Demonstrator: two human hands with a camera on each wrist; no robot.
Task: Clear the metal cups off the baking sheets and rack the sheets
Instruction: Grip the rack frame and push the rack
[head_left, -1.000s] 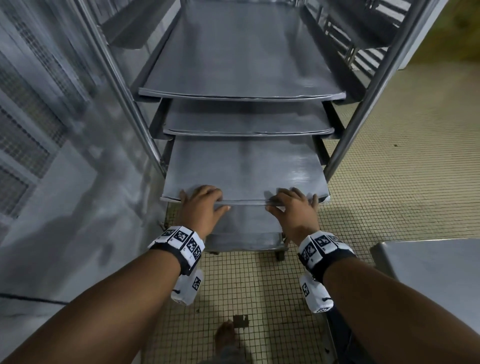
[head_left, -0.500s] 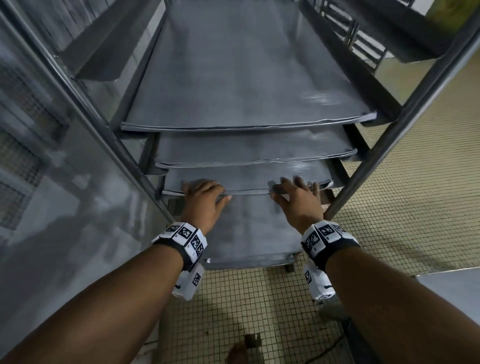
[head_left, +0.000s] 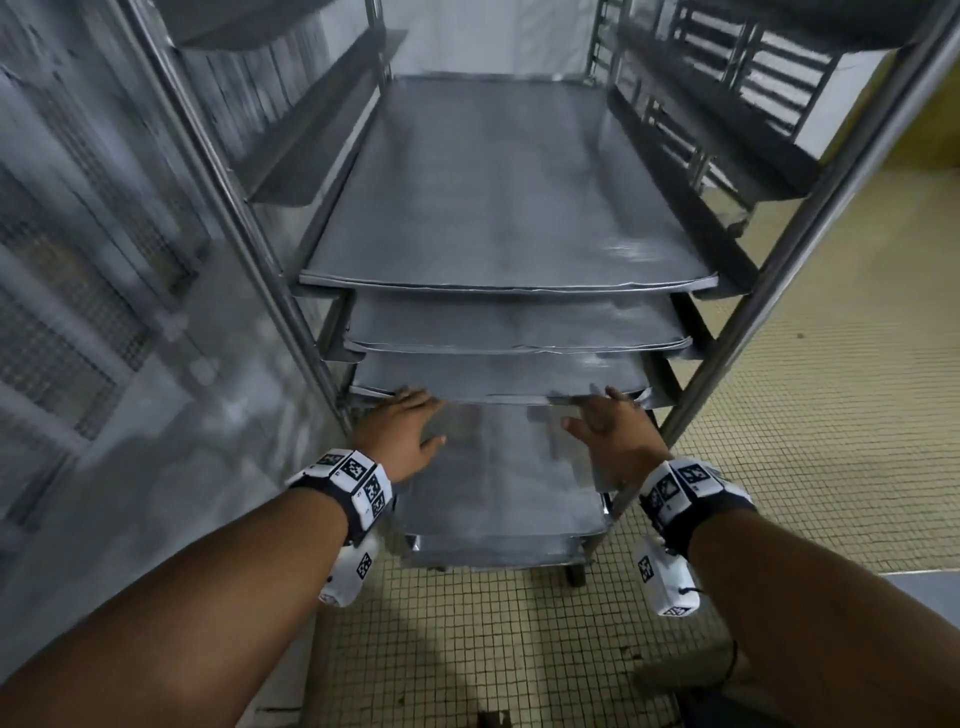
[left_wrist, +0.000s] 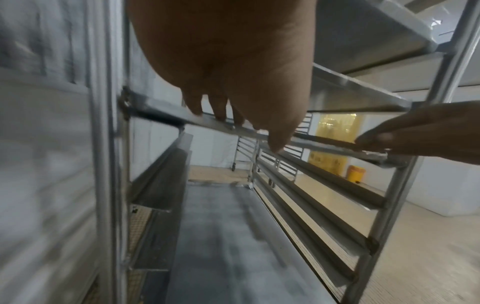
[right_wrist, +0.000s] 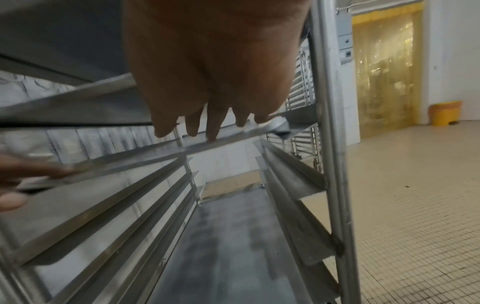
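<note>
A steel rack (head_left: 810, 234) holds several bare grey baking sheets on its rails. My left hand (head_left: 402, 426) and right hand (head_left: 608, 428) are at the front edge of the third sheet (head_left: 498, 376), one near each corner. In the left wrist view my straight fingers (left_wrist: 221, 111) touch that sheet's edge (left_wrist: 324, 144). The right wrist view shows the same: fingers (right_wrist: 210, 127) on the sheet's edge (right_wrist: 130, 160). Neither hand grips anything. A lower sheet (head_left: 493, 493) juts out beneath my hands. No metal cups are in view.
A metal panel wall (head_left: 104, 312) stands close on the left. Tiled floor (head_left: 831, 415) spreads to the right, with a steel table corner (head_left: 924, 587) at the lower right. Beyond the rack are more racks (left_wrist: 244, 152), a yellow bin (right_wrist: 444, 113) and a strip curtain (right_wrist: 381, 67).
The third sheet has slid deeper into the rack, and both hands followed it forward. My fingers lay over its edge before; now their tips are straight against it.
</note>
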